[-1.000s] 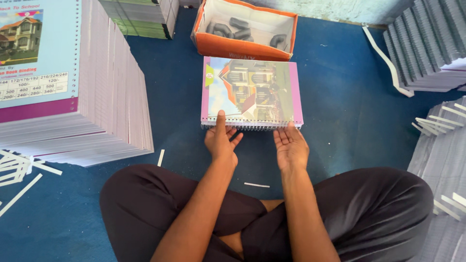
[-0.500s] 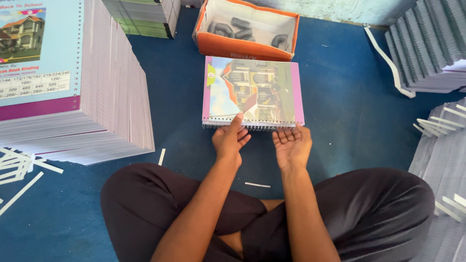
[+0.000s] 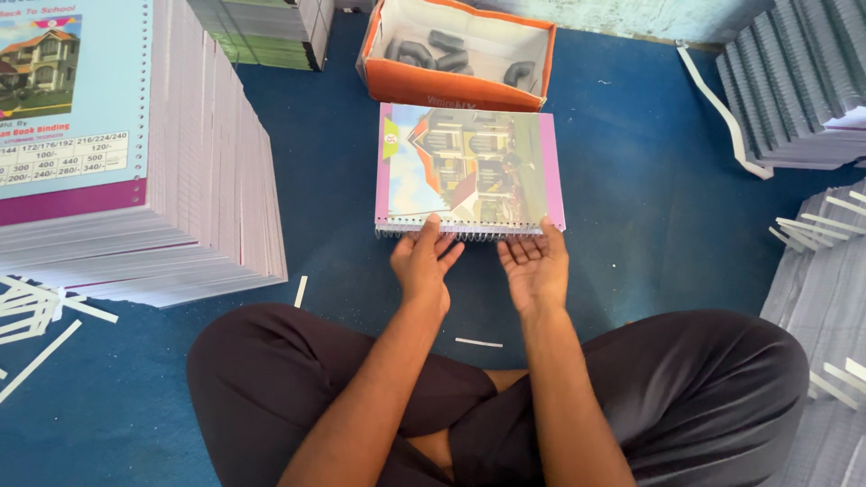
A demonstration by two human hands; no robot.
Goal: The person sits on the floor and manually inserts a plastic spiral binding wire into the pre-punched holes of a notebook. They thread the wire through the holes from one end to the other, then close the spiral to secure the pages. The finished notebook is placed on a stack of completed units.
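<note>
On the blue floor [image 3: 631, 207], both hands — left hand [image 3: 424, 266], right hand [image 3: 534, 269] — lie open, fingertips touching the spiral notebook's [image 3: 469, 167] near edge.

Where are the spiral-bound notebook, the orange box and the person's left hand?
spiral-bound notebook [image 3: 469, 167], head view, middle of its cover.
orange box [image 3: 446, 90], head view, near wall.
left hand [image 3: 424, 266], head view, back of hand.

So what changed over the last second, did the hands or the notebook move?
The left hand slid a little right along the spiral edge of the notebook, fingertips now resting on the cover by the binding. The right hand stayed palm up at that edge, shifting only slightly. Nothing was gripped or let go. The notebook, the orange box and the tall stack stayed put.
</note>
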